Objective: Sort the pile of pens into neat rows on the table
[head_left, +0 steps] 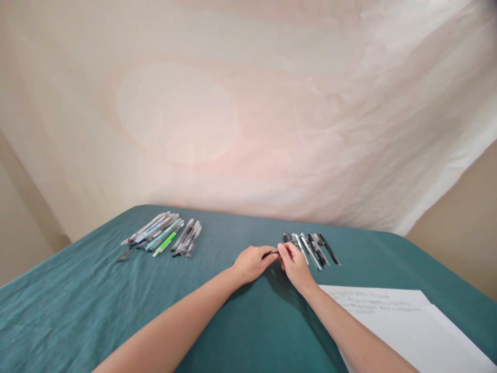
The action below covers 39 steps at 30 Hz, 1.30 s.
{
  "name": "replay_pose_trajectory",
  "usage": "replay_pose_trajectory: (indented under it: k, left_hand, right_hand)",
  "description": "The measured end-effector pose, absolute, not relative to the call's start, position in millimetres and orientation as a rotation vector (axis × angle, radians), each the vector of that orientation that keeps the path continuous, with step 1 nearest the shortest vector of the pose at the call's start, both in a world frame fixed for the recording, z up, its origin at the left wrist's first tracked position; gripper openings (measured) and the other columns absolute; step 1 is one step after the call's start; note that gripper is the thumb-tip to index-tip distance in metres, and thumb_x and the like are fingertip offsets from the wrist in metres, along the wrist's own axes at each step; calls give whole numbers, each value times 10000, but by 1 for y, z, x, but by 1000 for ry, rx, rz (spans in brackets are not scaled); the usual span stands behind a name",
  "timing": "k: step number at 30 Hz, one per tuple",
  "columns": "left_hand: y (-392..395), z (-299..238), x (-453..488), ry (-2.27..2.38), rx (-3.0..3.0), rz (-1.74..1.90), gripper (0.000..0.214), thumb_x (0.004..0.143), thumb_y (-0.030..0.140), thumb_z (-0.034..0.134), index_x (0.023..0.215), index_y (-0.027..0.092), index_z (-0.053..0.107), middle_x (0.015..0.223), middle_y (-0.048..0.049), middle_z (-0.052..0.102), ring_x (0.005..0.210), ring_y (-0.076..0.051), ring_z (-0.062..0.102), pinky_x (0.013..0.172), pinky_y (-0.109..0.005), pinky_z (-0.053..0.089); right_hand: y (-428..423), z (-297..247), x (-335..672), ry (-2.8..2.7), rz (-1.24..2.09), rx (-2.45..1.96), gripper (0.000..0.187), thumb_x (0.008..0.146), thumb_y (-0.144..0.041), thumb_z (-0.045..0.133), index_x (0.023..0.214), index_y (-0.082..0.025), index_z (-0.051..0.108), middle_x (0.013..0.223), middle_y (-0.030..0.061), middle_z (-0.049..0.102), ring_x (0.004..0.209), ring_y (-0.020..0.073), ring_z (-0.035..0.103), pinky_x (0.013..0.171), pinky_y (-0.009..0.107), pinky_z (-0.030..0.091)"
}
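Note:
My left hand [251, 263] and my right hand [296, 266] meet above the middle of the table, both closed on one slim dark pen [269, 253]. Only a short stretch of it shows between the fingers; its ends are hidden. Just behind my right hand lies a row of black, grey and pale blue pens [312, 251], side by side. Off to the left rests a bigger bunch of pens [155, 231], mostly clear and grey. A bright green pen [166, 243] stands out at its edge, and a smaller bundle of clear and black pens [188, 238] is beside it.
A dark green cloth [116, 311] covers the table, wrinkled at the left. White paper sheets [404, 331] with handwritten lines lie at the front right, partly under my right forearm. A pale hanging sheet [264, 129] rises behind the table's far edge.

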<state>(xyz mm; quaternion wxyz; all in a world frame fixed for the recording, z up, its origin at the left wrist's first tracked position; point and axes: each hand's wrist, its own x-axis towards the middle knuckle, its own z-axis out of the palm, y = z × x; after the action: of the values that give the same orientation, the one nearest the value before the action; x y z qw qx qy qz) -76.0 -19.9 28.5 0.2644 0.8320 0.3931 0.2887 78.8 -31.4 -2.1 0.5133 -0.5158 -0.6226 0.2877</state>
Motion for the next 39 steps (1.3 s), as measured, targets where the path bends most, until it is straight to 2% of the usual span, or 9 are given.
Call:
replay_pose_trajectory:
  k: [3,6,11,14,18,23,26,39]
  left_hand:
    - [-19,24,-77,1110,2195,854,324,774,435,456,990,248,610,876,-29,657,802,-184,582,688,-232,388]
    - [-14,20,-80,1155,2117,924,343,757,443,477,989,217,591,789,-37,644,711,-172,570,632,-233,384]
    - [4,16,-84,1091,1860,946,255,783,380,446,840,167,575,639,-10,575,548,-106,492,527,-205,357]
    - [13,15,-84,1019,1563,937,208,766,338,478,833,155,551,646,2,550,486,-69,443,460,-178,327]
    - [14,10,-80,913,1189,909,180,744,293,530,842,143,544,659,2,537,477,-44,447,457,-158,340]
    - [8,5,-77,823,996,861,168,737,264,562,851,141,557,671,-4,546,482,-41,471,461,-155,360]
    - [8,4,-78,796,970,868,161,729,256,577,837,138,559,673,-3,547,490,-40,478,469,-155,372]
    - [12,3,-80,767,943,869,148,730,246,584,835,143,566,668,3,542,485,-35,479,462,-148,384]
  right_hand:
    - [-33,-2,79,-1450,647,-1245,297,820,-457,413,714,-191,491,463,-52,438,410,107,431,417,210,339]
    - [-31,-4,81,-1374,617,-1244,301,812,-467,420,809,-182,519,502,-37,480,429,111,457,419,210,359]
    - [-11,-5,102,-1281,625,-1310,428,775,-511,433,974,-148,539,527,-21,522,365,94,431,341,202,337]
    - [8,-1,119,-1403,559,-1404,416,792,-467,407,1026,-146,530,647,22,583,436,103,505,362,198,380]
    - [32,7,135,-1525,505,-1478,355,752,-402,483,1006,-160,536,787,50,631,484,104,550,400,206,413]
    - [52,12,136,-1678,406,-1586,218,671,-356,588,777,-165,595,708,35,643,594,135,585,556,237,439]
    - [58,11,129,-1746,344,-1654,176,660,-348,601,715,-180,605,695,29,650,656,146,593,627,242,421]
    - [69,3,110,-1782,118,-1819,109,683,-296,600,639,-197,611,673,54,630,682,184,576,591,262,374]
